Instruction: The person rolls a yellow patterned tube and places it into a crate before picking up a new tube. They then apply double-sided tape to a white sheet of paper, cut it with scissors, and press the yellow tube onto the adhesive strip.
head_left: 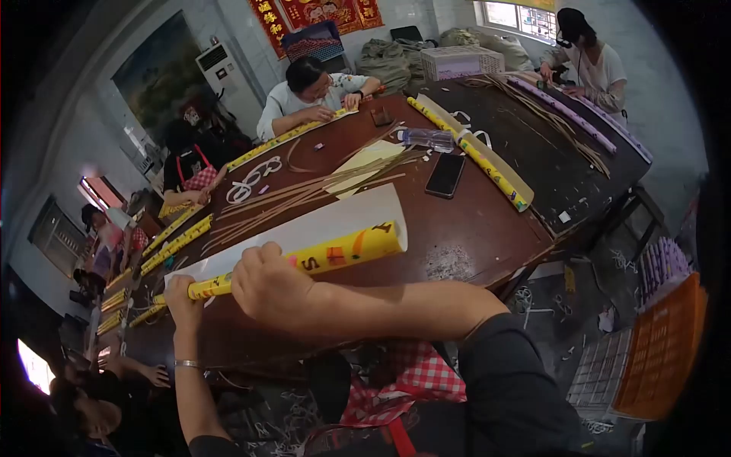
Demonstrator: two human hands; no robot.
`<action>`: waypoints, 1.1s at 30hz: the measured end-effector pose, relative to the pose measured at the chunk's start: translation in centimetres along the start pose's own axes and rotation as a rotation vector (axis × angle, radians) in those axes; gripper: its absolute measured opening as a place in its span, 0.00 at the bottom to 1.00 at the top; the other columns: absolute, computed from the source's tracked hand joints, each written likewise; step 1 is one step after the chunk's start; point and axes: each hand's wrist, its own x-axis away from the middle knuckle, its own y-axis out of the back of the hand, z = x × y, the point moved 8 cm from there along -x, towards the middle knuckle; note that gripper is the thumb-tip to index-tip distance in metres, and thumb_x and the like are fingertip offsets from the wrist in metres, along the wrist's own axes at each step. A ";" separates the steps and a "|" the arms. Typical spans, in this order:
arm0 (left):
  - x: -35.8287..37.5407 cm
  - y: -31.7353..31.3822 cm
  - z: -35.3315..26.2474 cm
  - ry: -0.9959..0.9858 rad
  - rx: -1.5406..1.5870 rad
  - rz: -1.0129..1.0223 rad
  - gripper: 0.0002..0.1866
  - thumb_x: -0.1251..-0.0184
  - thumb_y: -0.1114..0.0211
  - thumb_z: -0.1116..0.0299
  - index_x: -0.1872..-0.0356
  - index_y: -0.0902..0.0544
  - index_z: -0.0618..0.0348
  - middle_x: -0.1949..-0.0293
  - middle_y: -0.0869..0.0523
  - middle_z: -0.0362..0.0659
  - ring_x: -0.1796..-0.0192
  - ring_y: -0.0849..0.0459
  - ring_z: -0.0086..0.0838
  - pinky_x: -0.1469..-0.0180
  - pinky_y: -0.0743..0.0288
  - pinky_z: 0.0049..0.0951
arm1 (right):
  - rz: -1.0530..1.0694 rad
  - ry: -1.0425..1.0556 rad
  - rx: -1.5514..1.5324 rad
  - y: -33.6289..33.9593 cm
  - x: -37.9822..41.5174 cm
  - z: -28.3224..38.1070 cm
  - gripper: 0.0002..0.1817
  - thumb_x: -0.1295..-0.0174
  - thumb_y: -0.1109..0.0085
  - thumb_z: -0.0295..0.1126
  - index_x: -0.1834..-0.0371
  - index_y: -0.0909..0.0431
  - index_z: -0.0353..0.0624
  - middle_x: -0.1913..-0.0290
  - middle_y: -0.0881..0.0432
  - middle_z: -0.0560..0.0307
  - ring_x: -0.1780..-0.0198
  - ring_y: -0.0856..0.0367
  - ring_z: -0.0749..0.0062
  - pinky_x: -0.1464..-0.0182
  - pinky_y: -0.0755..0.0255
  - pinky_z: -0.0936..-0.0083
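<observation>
Brown table, one; darker table, one, set against it at right, apparently to extend the surface. Partly rolled sheet, yellow and printed, one: lies aslant above the brown table, narrow at left, wide at right, white flap loose behind. Purple rolls, two, roughly parallel on the darker table, likely to save room. Patterned roll, yellow, one, near the seam. Thin strips, too many to count, some across a pale sheet, one. Right hand, one, wrapped round the coil's middle, probably to prevent unrolling; left hand, one, closed on the narrow end, probably to steady it. Clear bottle, one, on its side; black phone, one, flat beside it
</observation>
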 end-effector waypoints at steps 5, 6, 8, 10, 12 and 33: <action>1.2 -1.3 1.9 0.073 0.090 0.034 0.15 0.54 0.28 0.73 0.66 0.24 0.54 0.64 0.22 0.45 0.57 0.21 0.44 0.57 0.34 0.41 | 0.105 0.069 0.084 0.5 -1.7 2.8 0.12 0.40 0.48 0.34 0.66 0.17 0.39 0.70 0.21 0.51 0.65 0.26 0.60 0.62 0.32 0.59; 1.4 -1.5 2.2 0.118 0.117 0.049 0.14 0.53 0.29 0.73 0.66 0.23 0.54 0.64 0.21 0.45 0.56 0.21 0.44 0.56 0.35 0.41 | 0.129 0.108 0.123 0.5 -1.8 3.3 0.12 0.40 0.48 0.34 0.65 0.17 0.38 0.70 0.21 0.50 0.65 0.26 0.59 0.62 0.32 0.59; 1.4 -1.4 2.1 0.141 0.135 0.043 0.12 0.51 0.30 0.73 0.66 0.24 0.54 0.63 0.22 0.44 0.56 0.22 0.44 0.55 0.35 0.41 | 0.139 0.115 0.107 0.6 -1.9 3.3 0.13 0.40 0.48 0.34 0.65 0.17 0.38 0.70 0.21 0.50 0.65 0.26 0.59 0.62 0.32 0.59; 1.2 -0.9 1.1 0.113 0.129 0.022 0.12 0.52 0.30 0.73 0.67 0.23 0.55 0.64 0.22 0.45 0.57 0.22 0.46 0.56 0.34 0.42 | 0.156 0.129 0.097 0.6 -1.6 3.1 0.13 0.40 0.49 0.34 0.65 0.17 0.37 0.70 0.21 0.49 0.65 0.26 0.59 0.62 0.31 0.59; 1.0 -0.9 0.6 0.099 0.125 0.001 0.12 0.53 0.29 0.74 0.68 0.23 0.56 0.65 0.22 0.46 0.58 0.23 0.46 0.57 0.33 0.43 | 0.090 0.094 0.081 1.1 -1.2 2.1 0.12 0.40 0.48 0.34 0.66 0.17 0.38 0.72 0.22 0.51 0.67 0.27 0.61 0.63 0.32 0.60; -9.2 7.8 -24.6 -0.187 0.060 -0.268 0.10 0.44 0.38 0.65 0.61 0.16 0.52 0.69 0.19 0.39 0.65 0.20 0.32 0.63 0.32 0.35 | 0.079 -0.013 -0.259 -0.7 9.0 -20.0 0.18 0.53 0.33 0.25 0.60 0.30 0.40 0.66 0.25 0.45 0.63 0.26 0.43 0.62 0.31 0.54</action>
